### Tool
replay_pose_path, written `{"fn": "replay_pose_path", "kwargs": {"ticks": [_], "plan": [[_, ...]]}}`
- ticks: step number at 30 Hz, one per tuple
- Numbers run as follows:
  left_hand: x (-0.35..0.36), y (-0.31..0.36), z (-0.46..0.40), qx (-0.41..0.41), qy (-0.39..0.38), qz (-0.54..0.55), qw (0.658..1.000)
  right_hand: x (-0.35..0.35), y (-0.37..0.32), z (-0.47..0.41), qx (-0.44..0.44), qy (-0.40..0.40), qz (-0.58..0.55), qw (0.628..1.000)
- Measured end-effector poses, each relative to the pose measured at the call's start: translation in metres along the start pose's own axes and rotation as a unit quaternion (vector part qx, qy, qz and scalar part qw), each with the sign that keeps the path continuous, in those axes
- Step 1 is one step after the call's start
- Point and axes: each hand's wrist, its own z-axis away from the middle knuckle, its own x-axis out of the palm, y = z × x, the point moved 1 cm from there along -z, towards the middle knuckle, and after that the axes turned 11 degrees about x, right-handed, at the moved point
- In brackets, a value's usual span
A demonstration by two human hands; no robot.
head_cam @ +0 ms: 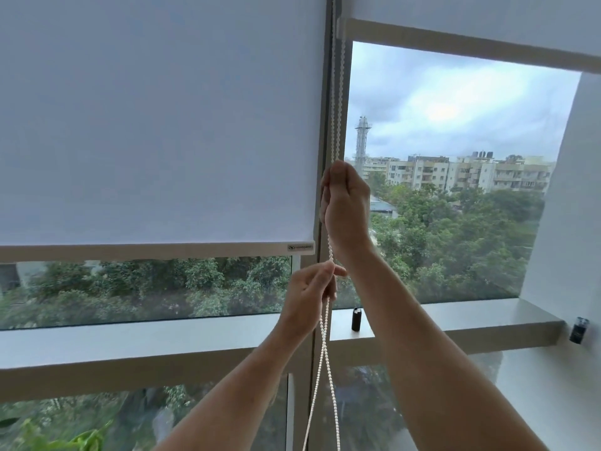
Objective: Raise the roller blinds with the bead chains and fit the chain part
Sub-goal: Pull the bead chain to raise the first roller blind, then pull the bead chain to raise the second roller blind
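Pulling: bead chain [338, 102], hanging down the frame between the two panes and dropping past the sill in two strands.
Right hand [344, 203]: raised high, fingers curled round the chain just beside the left blind's edge.
Left hand [309, 294]: lower, pinching the same chain between thumb and fingertips, just under the left blind's bottom bar.
Left blind [156, 125]: lowered most of the way, bottom bar [146, 252] well above the sill, a strip of glass showing beneath.
Right blind [471, 21]: already near the top, most of that pane bare.
Step in hand, judged: drawing one strand downward hand over hand to lift the left blind.
Doing it well: keep the pull straight down along the frame, not outward; grip one strand only, leaving the other free to run; take short, even draws; re-grip high with one of the hands before releasing with the other.
Risk: tugging sideways likely skips beads at the clutch or skews the fabric.
Sill [162, 340]: small dark cylinder [356, 319] standing near the chain; whether this is the chain part, cannot tell.
Wall at right: small dark fitting [579, 330].
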Motion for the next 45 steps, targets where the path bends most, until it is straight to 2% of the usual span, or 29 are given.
{"fn": "replay_pose_path", "kwargs": {"ticks": [2, 4, 7, 11, 16, 19, 21, 24, 31, 34, 40, 43, 45], "plan": [[-0.005, 0.005, -0.015, 0.019, 0.02, -0.003, 1.0, 0.002, 0.011, 0.01, 0.007, 0.011, 0.01, 1.0], [-0.006, 0.019, -0.035, 0.026, 0.059, 0.039, 0.997, 0.003, 0.028, 0.022, 0.014, 0.023, 0.028, 0.999], [-0.009, 0.046, -0.066, 0.047, 0.069, 0.088, 0.993, -0.002, 0.055, 0.041, 0.023, 0.0, 0.028, 0.999], [0.001, 0.078, -0.098, 0.056, 0.033, 0.068, 0.996, -0.005, 0.079, 0.062, 0.05, -0.028, 0.024, 0.998], [0.014, 0.079, -0.098, 0.072, 0.109, 0.006, 0.991, -0.016, 0.084, 0.068, 0.068, -0.063, 0.039, 0.995], [0.014, 0.071, -0.086, 0.093, 0.117, -0.013, 0.989, -0.029, 0.078, 0.06, 0.089, -0.075, 0.009, 0.993], [0.015, 0.061, -0.074, 0.083, 0.12, -0.018, 0.989, -0.037, 0.067, 0.047, 0.081, -0.053, -0.005, 0.995], [0.018, 0.04, -0.046, 0.068, 0.105, -0.042, 0.991, -0.035, 0.03, 0.018, 0.067, -0.017, -0.022, 0.997], [0.018, 0.013, 0.006, 0.031, 0.092, -0.037, 0.995, -0.007, -0.04, -0.022, 0.048, -0.088, -0.066, 0.993], [0.015, 0.014, 0.01, 0.038, 0.072, -0.04, 0.996, 0.001, -0.04, -0.02, 0.024, -0.061, -0.062, 0.996], [0.001, 0.025, -0.001, 0.025, -0.041, -0.038, 0.998, 0.001, -0.014, 0.011, -0.018, -0.015, -0.041, 0.999], [-0.005, 0.04, -0.024, 0.026, -0.005, -0.001, 1.0, 0.002, 0.01, 0.033, -0.013, 0.0, -0.006, 1.0], [-0.013, 0.045, -0.042, 0.034, 0.008, -0.045, 0.998, -0.004, 0.024, 0.042, 0.004, 0.0, -0.008, 1.0]]}}
